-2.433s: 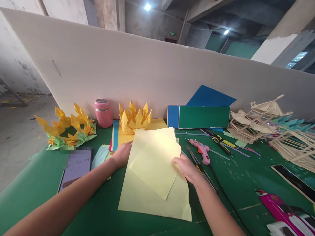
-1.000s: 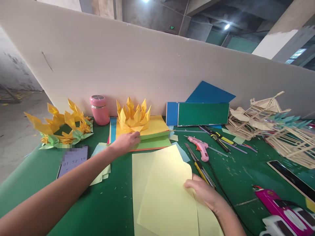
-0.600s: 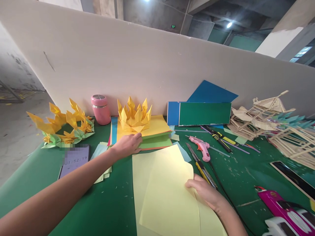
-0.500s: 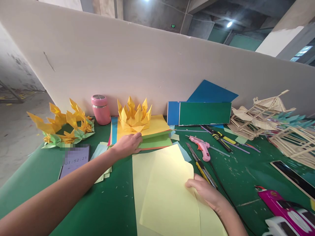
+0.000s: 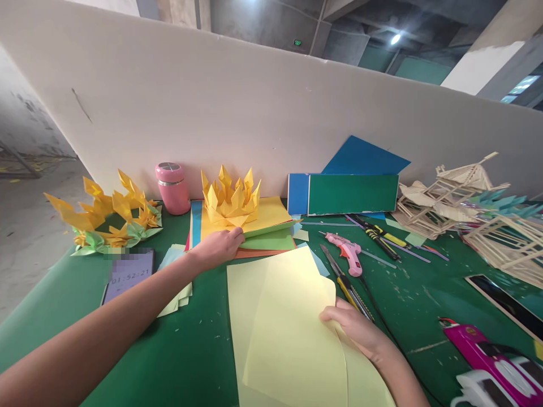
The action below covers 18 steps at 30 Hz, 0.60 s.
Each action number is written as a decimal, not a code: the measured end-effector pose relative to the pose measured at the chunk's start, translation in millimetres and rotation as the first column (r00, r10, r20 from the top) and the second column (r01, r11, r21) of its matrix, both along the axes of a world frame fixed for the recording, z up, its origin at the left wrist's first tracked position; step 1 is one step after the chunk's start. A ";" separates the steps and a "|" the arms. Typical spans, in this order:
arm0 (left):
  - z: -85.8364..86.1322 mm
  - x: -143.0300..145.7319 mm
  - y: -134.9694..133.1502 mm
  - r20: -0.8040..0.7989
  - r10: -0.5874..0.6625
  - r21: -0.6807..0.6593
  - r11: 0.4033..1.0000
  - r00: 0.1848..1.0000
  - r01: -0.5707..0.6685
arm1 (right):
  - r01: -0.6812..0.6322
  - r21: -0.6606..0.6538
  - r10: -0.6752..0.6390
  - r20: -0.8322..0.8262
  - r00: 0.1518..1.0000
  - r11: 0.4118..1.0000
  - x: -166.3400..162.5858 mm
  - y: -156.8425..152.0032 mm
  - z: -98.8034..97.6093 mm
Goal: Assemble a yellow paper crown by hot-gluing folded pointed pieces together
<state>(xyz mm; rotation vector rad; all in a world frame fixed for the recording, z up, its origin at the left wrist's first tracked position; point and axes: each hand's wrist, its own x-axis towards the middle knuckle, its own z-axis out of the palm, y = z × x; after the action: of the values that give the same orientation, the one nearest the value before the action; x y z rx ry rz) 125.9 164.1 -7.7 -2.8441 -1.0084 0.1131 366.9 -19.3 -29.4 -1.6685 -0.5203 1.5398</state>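
Raised further in the left hand's [image 5: 218,247] closed grip, the paper stack [image 5: 274,215] could shed its origami crown [image 5: 231,200]; the right hand [image 5: 356,333] lies open, pressing the pale sheets [image 5: 288,328].

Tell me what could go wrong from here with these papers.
1. The left hand lifts the top sheets of the coloured paper stack by their front edge; the origami crown sitting on them may slide off backward.
2. The right hand rests on pale yellow sheets close beside a utility knife; a sideways slip could meet it.
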 end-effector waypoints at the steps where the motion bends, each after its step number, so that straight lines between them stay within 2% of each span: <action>1: 1.6 -1.7 1.0 0.001 -0.007 -0.010 1.000 1.000 0.007 | 0.002 0.000 -0.002 -0.012 1.000 1.000 0.2 -0.2 0.7; 7: 12.2 -8.8 6.9 0.026 0.006 -0.037 0.999 1.000 -0.005 | 0.040 0.017 -0.039 -0.045 0.998 0.999 3.7 0.7 0.3; 14: 11.8 -10.0 9.5 0.075 0.088 -0.011 0.996 0.993 -0.087 | 0.159 0.154 -0.168 0.041 0.985 0.975 -3.2 9.1 -8.6; 18: 15.1 -9.9 8.6 0.083 0.076 0.012 0.997 0.994 -0.077 | 0.198 0.258 -0.202 -0.011 0.979 0.946 -19.7 18.0 -5.0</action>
<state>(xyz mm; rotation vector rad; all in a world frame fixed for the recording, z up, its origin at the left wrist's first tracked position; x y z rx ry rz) 116.1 172.7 7.4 -2.8180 -1.1303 -0.0053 347.2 -1.3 -34.5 -1.4842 -0.5182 1.2554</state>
